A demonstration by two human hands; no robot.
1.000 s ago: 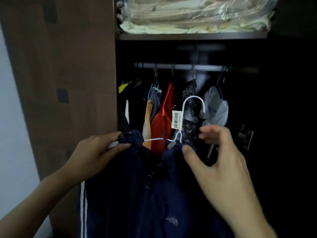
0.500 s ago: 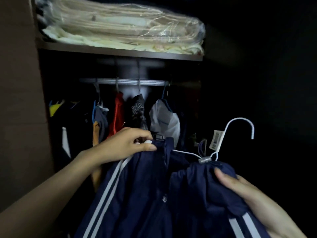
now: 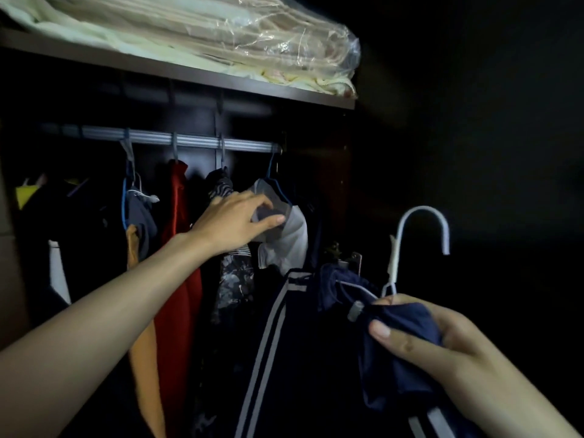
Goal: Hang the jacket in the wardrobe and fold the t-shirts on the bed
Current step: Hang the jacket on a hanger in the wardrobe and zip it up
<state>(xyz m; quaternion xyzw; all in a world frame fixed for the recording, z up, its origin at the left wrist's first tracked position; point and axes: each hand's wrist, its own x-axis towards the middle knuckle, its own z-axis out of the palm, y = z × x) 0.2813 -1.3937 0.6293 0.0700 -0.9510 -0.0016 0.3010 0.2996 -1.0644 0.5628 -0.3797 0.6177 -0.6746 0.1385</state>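
A navy jacket [image 3: 303,352] with white stripes hangs from a white hanger [image 3: 423,235] at the lower right, outside the rail. My right hand [image 3: 420,330] grips the jacket's collar and the hanger's neck, holding both up, hook upright and free. My left hand [image 3: 240,222] reaches into the wardrobe and touches a grey-white garment [image 3: 287,235] that hangs at the right end of the metal rail [image 3: 164,139], thumb and fingers spread around its shoulder. No t-shirts or bed are in view.
Several garments hang along the rail: a red one [image 3: 180,248], a patterned dark one [image 3: 234,279], a grey and an orange one [image 3: 139,245]. A shelf [image 3: 189,74] above carries plastic-wrapped bedding [image 3: 221,39]. Right of the wardrobe is darkness.
My left hand has let go of the jacket's shoulder and moved up to the grey-white garment on the rail. My right hand now carries jacket and hanger alone, a little to the right.
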